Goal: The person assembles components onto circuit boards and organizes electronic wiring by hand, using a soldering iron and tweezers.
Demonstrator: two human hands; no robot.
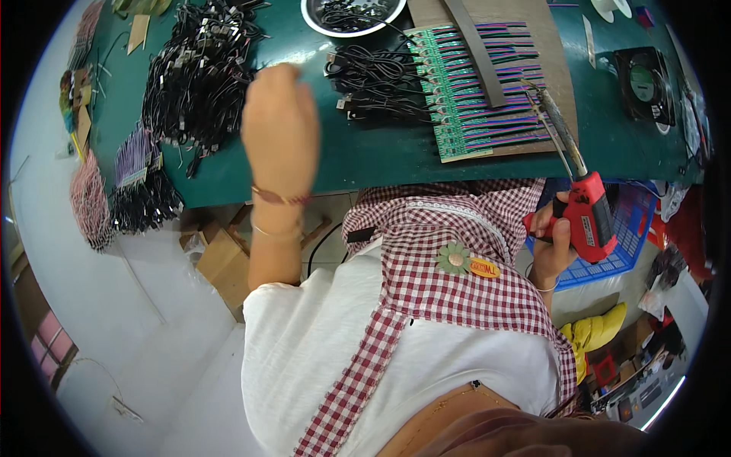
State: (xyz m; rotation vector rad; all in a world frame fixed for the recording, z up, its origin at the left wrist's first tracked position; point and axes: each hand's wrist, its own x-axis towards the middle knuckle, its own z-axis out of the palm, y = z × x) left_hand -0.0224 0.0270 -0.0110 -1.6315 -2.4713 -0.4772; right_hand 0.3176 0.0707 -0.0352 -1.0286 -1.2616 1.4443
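My right hand (558, 238) is wrapped round the handle of a red and black soldering gun (591, 221). Its long metal barrel points up and left, and its tip is over the right side of a panel of green circuit boards (444, 99). Several dark, pink and blue wires run rightward from the boards. Motion blurs my left hand (282, 126), raised over the green table between a big heap of black cables (199, 84) and bundled black cables (373, 80); its fingers are smeared, and I cannot make out anything in them.
A dark flat bar (480, 57) lies across the wires on a brown board (560, 114). A white bowl (308, 17) holds small black parts at the back. A black fan-like device (644, 85) stands at the right. A blue plastic basket (632, 228) sits below the table's right edge.
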